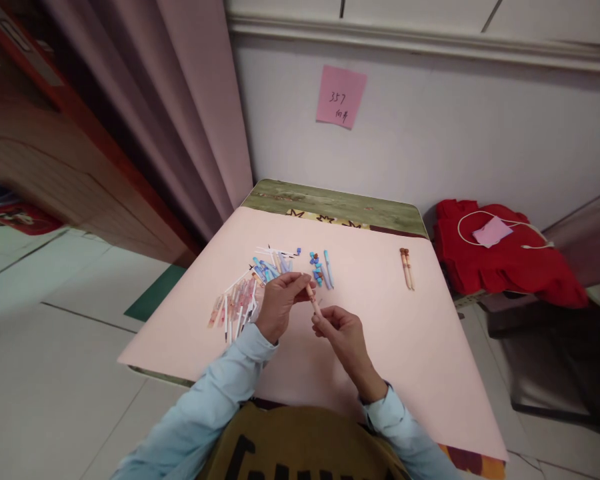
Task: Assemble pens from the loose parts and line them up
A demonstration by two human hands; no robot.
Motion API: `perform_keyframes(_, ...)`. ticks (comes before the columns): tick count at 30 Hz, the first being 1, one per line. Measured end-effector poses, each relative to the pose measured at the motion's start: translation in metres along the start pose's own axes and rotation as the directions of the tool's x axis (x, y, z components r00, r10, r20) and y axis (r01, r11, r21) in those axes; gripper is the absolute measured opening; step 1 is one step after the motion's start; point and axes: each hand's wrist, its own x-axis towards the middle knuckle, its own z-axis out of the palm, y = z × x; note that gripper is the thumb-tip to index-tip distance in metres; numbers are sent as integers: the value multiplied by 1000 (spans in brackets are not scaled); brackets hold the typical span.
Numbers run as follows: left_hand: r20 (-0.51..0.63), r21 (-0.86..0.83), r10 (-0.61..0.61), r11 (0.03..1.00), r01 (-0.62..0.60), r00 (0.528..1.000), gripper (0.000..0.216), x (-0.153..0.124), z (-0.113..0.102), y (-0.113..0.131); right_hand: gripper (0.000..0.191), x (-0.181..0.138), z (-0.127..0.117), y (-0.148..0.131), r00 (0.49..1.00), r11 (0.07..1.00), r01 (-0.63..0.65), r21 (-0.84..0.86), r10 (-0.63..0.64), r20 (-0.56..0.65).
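Note:
Above the middle of the table, a pale pink pen (313,299) is held between my two hands. My left hand (281,299) pinches its upper end, and my right hand (341,331) grips its lower end. To the left lie several pinkish pen barrels (234,299) with white refills (238,321) among them. Blue pen barrels (266,268) are piled just beyond my left hand. Small blue and brown caps (316,261) sit behind the held pen, next to blue pens (329,269). Two finished-looking beige pens with brown tops (407,268) lie together at the right.
Pink paper (430,373) covers most of the table, whose green wood-patterned edge (330,198) shows at the back. A red cloth (505,260) lies on a seat to the right. A curtain (190,100) and wooden door (80,147) stand left. A pink note (341,97) is on the wall.

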Motion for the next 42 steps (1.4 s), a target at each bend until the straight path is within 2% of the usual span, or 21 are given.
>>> perform_keyframes(8, 54, 12, -9, 1000, 8, 998, 30, 0, 5, 2, 37, -5, 0, -3, 993, 990, -73, 123, 60, 103)
perform_keyframes(13, 54, -49, -13, 999, 15, 998, 35, 1, 8, -1, 35, -2, -1, -5, 995, 983, -85, 164, 74, 71)
perform_keyframes(15, 90, -57, -30, 998, 35, 995, 41, -1, 8, -3, 36, 0, -1, -6, 997, 984, -73, 164, 66, 46)
perform_keyframes(18, 172, 17, -76, 997, 74, 982, 39, -5, 8, -6, 36, 1, -1, -7, 998, 986, -50, 157, 45, 35)
perform_keyframes(23, 138, 153, -51, 988, 30, 989, 27, -9, 7, -10, 36, 1, 1, -5, 1000, 987, -23, 156, 23, -2)
perform_keyframes(26, 172, 200, -42, 980, 6, 984, 28, -11, 9, -8, 35, 1, 2, -4, 1000, 987, 15, 161, -14, -8)
perform_keyframes(33, 263, 187, -61, 982, 12, 963, 32, -15, 11, -3, 38, -2, 1, -7, 998, 985, 16, 170, -27, 63)
perform_keyframes(42, 260, 190, -60, 982, 10, 964, 30, -12, 6, -7, 43, -1, -1, -9, 980, 942, -134, 307, 80, 181)
